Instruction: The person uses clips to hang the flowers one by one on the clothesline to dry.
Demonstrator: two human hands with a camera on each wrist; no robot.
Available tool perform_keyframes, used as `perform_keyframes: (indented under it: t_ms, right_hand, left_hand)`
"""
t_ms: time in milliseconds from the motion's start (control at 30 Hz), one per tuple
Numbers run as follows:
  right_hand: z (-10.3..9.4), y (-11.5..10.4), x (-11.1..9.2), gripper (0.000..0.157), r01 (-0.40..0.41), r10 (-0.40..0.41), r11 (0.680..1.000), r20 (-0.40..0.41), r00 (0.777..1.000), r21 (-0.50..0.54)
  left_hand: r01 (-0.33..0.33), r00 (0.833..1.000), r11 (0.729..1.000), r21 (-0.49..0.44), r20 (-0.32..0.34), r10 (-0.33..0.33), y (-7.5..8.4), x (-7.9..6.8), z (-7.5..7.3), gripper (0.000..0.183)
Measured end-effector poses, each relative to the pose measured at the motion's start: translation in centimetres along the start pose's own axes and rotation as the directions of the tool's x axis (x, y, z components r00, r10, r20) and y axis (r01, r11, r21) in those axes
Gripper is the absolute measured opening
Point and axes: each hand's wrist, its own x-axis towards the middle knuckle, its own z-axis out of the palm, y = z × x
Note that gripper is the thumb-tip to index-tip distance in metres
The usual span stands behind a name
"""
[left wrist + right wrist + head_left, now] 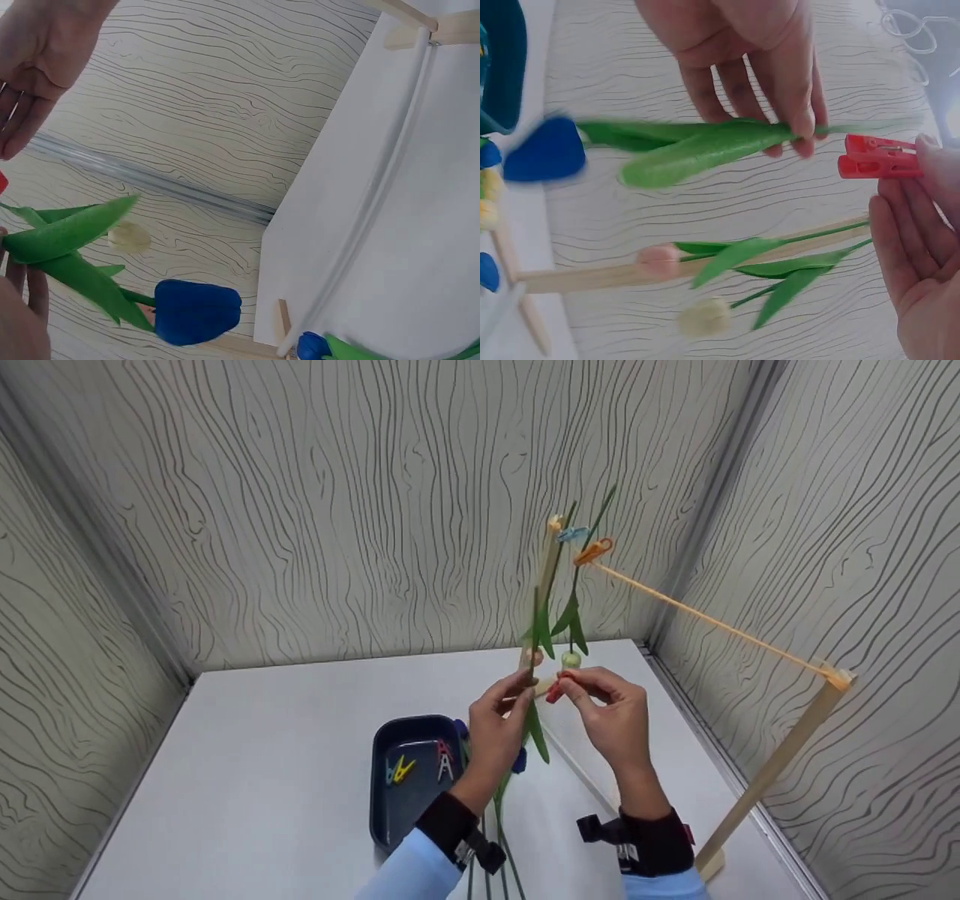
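My left hand (499, 727) pinches the green stem of a blue artificial tulip (196, 311), its bloom pointing down in the head view. Just to the right, my right hand (619, 720) holds a red clothespin (881, 157) between thumb and fingers; the clip is close to the stem but apart from it. Behind the hands, two tulips hang bloom-down from an orange cord (705, 617). A light blue clothespin (573, 534) and an orange clothespin (592, 553) grip their stems. One bloom is pink (658, 261), the other cream (705, 318).
A dark blue tray (380, 802) left of the hands contains several clothespins, including a yellow clothespin (403, 769). More tulips lie on the white table beside it, partly under the left arm. The cord runs between two wooden posts; the near post (772, 769) stands at right.
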Motion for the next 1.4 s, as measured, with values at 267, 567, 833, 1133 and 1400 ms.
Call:
perform_keyframes:
  t_ms: [267,567,833,1133,1400]
  right_hand:
    - [-1.9,-4.4,3.0,0.013,-0.015,-0.006,0.992,-0.165,0.986,-0.126]
    - [-3.4,-8.1,7.5,0.014,0.053,-0.114,0.977,-0.295,0.949,-0.207]
    - [-4.5,-10.7,11.4,0.014,-0.09,-0.018,0.941,-0.314,0.949,-0.326]
    - [-4.9,-11.4,13.2,0.021,-0.265,0.161,0.864,-0.263,0.951,-0.427]
    - [-5.0,-10.8,14.5,0.022,-0.319,0.243,0.791,-0.21,0.947,-0.523]
  left_hand:
    - [0.019,0.998,1.0,-0.021,0.054,-0.017,2.9,3.2,3.0,0.027]
    - [-0.01,0.998,1.0,-0.018,0.065,0.011,4.8,6.0,5.0,0.022]
    - [0.119,0.989,0.988,-0.095,0.095,-0.11,6.1,8.1,6.7,0.017]
    - [0.129,0.989,0.985,-0.116,0.082,-0.12,7.2,9.4,8.6,0.015]
    - [0.135,0.989,0.981,-0.136,0.084,-0.124,6.9,10.0,9.2,0.016]
